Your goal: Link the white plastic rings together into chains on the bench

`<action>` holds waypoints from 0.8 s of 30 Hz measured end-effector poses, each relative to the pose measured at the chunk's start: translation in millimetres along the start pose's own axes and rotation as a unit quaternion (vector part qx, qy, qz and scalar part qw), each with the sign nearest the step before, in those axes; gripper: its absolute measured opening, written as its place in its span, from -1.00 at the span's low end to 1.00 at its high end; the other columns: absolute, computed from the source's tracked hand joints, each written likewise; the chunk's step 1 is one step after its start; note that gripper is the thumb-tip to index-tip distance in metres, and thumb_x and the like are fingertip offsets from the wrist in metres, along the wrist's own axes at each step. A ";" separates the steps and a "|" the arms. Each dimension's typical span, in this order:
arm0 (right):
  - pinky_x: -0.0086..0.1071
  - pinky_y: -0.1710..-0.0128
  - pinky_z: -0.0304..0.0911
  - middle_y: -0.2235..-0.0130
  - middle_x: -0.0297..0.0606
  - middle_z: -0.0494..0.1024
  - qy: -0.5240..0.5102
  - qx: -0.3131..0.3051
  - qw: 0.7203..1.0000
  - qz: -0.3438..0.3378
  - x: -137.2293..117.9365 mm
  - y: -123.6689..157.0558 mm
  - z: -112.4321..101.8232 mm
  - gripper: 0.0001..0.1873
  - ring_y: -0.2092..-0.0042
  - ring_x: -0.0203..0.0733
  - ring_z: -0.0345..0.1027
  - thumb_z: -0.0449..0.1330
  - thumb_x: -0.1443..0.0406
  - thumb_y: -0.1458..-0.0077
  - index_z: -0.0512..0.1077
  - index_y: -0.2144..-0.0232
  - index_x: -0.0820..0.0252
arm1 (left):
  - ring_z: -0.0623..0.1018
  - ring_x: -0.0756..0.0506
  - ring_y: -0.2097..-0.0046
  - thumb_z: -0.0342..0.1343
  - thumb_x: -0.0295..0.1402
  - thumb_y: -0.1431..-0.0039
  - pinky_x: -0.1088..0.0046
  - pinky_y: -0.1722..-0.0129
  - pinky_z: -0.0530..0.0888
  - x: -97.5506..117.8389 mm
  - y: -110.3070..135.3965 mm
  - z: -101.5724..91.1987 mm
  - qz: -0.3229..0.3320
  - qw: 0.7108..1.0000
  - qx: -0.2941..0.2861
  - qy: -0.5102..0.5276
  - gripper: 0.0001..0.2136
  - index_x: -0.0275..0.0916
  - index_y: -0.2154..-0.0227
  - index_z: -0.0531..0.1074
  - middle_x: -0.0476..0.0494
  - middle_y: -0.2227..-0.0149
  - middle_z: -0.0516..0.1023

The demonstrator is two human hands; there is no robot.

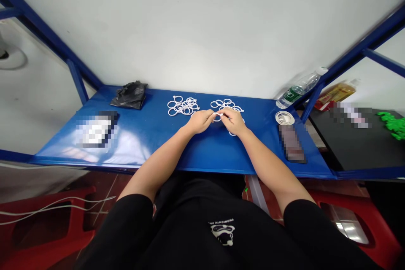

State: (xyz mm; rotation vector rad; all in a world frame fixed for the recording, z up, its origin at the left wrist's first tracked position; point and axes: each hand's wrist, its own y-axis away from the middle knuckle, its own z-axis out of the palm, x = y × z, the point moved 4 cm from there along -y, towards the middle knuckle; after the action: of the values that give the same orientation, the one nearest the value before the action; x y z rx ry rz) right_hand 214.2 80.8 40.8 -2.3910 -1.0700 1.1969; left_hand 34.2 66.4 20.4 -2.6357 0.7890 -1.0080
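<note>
Between my fingertips is a small white plastic ring point(217, 119), held just above the blue table. My left hand point(201, 121) pinches its left side, and my right hand point(232, 120) pinches the other side near a small knob or clasp. To the left, beyond my left hand, lies a tangled pile of white rings point(183, 106). A looser group of white rings point(227, 103) spreads behind and around my right hand, which partly hides it. Whether the held ring's clasp is fastened is too small to tell.
The blue table point(164, 143) carries a crumpled black bag point(129, 95) at the back left and a blurred object point(98, 129) nearer. On the right are a water bottle point(297, 89), a coiled white cable point(284, 118) and a blurred dark object point(291, 143). Blue frame bars flank both sides.
</note>
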 end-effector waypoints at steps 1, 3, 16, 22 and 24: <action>-0.21 0.11 0.40 0.25 -0.22 0.65 -0.003 0.001 1.000 0.008 0.6 -0.2 0.1 -0.73 0.22 -0.08 0.51 0.09 0.25 -0.29 0.60 0.16 0.09 | 0.64 -0.13 0.25 -0.18 -0.10 -0.58 0.35 0.22 0.45 -0.1 0.0 0.3 0.001 1.000 0.000 -0.002 -0.59 -0.16 0.29 0.44 -0.10 0.32 0.69; -0.23 0.12 0.39 0.27 -0.23 0.65 -0.008 0.004 0.999 0.032 2.5 -0.7 0.0 -0.75 0.23 -0.09 0.50 0.08 0.29 -0.25 0.59 0.23 0.10 | 0.64 -0.12 0.26 -0.19 -0.10 -0.58 0.35 0.23 0.44 0.7 -0.1 0.5 0.008 1.000 -0.002 -0.009 -0.58 -0.16 0.28 0.45 -0.10 0.32 0.68; -0.20 0.08 0.45 -0.11 -0.19 0.63 -0.009 0.005 0.992 0.123 22.8 -5.6 -14.0 -0.53 0.21 -0.15 0.53 0.17 0.31 -0.21 0.54 -0.16 0.02 | 0.53 -0.13 0.34 -0.09 -0.05 -0.53 0.30 0.26 0.39 -6.5 -2.3 -12.9 0.050 0.992 0.068 -0.092 -0.54 -0.16 0.44 0.46 -0.15 0.44 0.55; -0.21 0.07 0.40 0.12 -0.21 0.65 0.142 -0.108 0.975 0.131 46.6 -2.0 -24.1 -0.75 0.11 -0.06 0.51 0.24 0.39 -0.14 0.70 0.22 0.05 | 0.54 -0.18 0.35 0.08 -0.07 -0.42 0.22 0.26 0.37 -47.8 3.9 -59.3 -0.099 0.956 0.232 -0.150 -0.53 -0.15 0.61 0.33 -0.18 0.53 0.49; -0.22 0.07 0.40 0.09 -0.20 0.63 0.150 -0.140 0.973 0.110 48.8 -0.1 -17.1 -0.75 0.08 -0.05 0.50 0.27 0.40 -0.13 0.70 0.23 0.04 | 0.58 -0.20 0.33 0.11 -0.07 -0.40 0.22 0.26 0.35 -57.7 7.3 -67.3 -0.149 0.947 0.240 -0.153 -0.54 -0.15 0.61 0.32 -0.19 0.52 0.51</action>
State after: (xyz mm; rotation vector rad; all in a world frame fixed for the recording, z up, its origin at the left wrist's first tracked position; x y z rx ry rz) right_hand 246.4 117.2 23.1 -2.8542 -0.9485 0.7441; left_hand -49.7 91.8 35.7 -2.4208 0.0597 -0.7059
